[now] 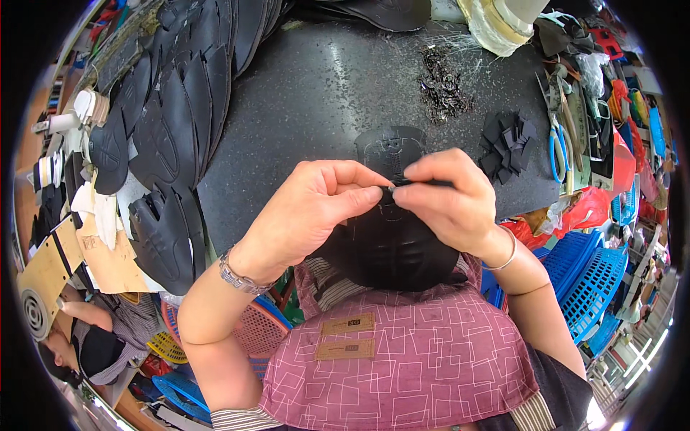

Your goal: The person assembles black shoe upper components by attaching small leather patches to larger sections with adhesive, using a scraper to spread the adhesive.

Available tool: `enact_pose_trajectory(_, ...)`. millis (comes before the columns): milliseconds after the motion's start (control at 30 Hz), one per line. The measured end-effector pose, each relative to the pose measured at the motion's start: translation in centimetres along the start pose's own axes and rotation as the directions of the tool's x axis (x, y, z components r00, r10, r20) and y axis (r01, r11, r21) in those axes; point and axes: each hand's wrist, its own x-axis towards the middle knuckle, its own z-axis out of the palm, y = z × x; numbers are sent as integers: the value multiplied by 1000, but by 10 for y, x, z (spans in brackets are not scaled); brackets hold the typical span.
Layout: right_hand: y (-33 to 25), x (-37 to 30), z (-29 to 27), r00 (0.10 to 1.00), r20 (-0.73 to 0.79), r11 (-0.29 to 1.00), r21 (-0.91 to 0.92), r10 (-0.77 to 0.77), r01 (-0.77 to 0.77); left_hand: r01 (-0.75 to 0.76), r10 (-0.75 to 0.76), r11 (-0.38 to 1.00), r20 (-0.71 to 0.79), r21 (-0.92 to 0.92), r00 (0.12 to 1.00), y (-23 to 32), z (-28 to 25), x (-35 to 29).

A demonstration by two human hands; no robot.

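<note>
Left hand: the hand [295,208] comes in from the left, thumb and forefinger pinching a small dark part [389,189] whose shape the fingertips mostly hide.
Right hand: the hand [454,192] faces it, thumb and forefinger gripping the same part.
Black piece: the large black piece [388,251] is directly beneath the hands, running from the tabletop toward the person's lap.
Tabletop: a dark, speckled, scuffed table [287,108] with a streak of reflected light.
On its far right: a heap of small dark pieces [444,90]; nearer, a pile of flat black squares [507,144], then blue-handled scissors [557,152].
On its left: overlapping black shoe-shaped pieces [169,122] in a tall bank.
Room, right: red plastic bags [586,208] and blue baskets [595,284].
Room, lower left: another person [104,341], near a yellow basket [167,348].
</note>
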Motion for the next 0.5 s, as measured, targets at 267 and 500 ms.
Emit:
enact_pose_trajectory(267, -9, 8, -9, 577, 446, 193, 652, 684, -733, -62, 62, 998, -15, -5, 998, 0, 6, 2)
enact_pose_trajectory(500, 12, 4, -16, 587, 304, 436, 440, 751, -785, -143, 159, 981, -113, 134, 981, -15, -1, 24)
